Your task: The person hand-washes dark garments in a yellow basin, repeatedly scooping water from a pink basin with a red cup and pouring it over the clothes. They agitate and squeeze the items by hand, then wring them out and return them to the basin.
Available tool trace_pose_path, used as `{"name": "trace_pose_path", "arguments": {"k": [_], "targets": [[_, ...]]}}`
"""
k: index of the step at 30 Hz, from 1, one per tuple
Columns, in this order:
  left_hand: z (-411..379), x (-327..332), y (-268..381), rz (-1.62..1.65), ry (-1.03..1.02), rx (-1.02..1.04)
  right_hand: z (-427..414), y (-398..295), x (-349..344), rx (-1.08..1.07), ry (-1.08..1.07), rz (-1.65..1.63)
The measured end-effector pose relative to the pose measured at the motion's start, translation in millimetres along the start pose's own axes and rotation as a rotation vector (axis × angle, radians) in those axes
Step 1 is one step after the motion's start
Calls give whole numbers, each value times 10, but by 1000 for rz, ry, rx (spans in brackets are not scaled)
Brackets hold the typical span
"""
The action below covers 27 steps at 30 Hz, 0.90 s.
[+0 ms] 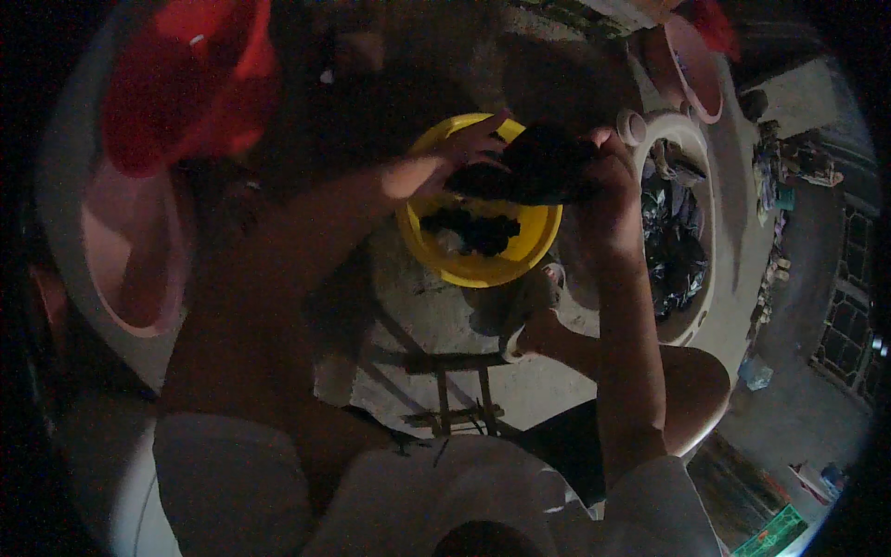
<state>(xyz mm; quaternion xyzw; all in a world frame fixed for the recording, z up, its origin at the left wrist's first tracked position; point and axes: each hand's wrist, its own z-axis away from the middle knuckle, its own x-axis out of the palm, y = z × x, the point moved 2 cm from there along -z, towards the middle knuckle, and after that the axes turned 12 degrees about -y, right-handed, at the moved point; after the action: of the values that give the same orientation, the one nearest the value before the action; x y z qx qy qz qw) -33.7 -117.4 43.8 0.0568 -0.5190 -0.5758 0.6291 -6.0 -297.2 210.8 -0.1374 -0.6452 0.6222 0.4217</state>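
A dark, soft bundle, apparently black cloth, is held up between my two hands over a yellow basin. My right hand grips the bundle's right end in a closed fist. On its left side my left hand has hold of it, with a finger raised; deep shadow hides part of that grip. Inside the basin, below the bundle, lies more dark wet-looking material with a pale patch beside it. The basin rests on a grey floor before my feet.
To the right stands a cream oval tub holding dark shiny material. A small pale cup sits by its far rim. Pink basins are at left and far right. A red plastic item hangs upper left. A wooden frame stands near my legs.
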Motion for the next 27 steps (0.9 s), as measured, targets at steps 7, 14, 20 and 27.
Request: {"name": "trace_pose_path", "arguments": {"k": [7, 14, 20, 27], "targets": [[354, 348, 448, 606, -51, 115, -338, 227, -67, 80, 127, 241], [-48, 156, 248, 364, 58, 229, -492, 620, 19, -228, -148, 1286], [54, -562, 395, 180, 364, 62, -351, 478, 103, -217, 129, 1203], [502, -1939, 715, 73, 522, 562, -132, 842, -197, -90, 120, 1069]]}}
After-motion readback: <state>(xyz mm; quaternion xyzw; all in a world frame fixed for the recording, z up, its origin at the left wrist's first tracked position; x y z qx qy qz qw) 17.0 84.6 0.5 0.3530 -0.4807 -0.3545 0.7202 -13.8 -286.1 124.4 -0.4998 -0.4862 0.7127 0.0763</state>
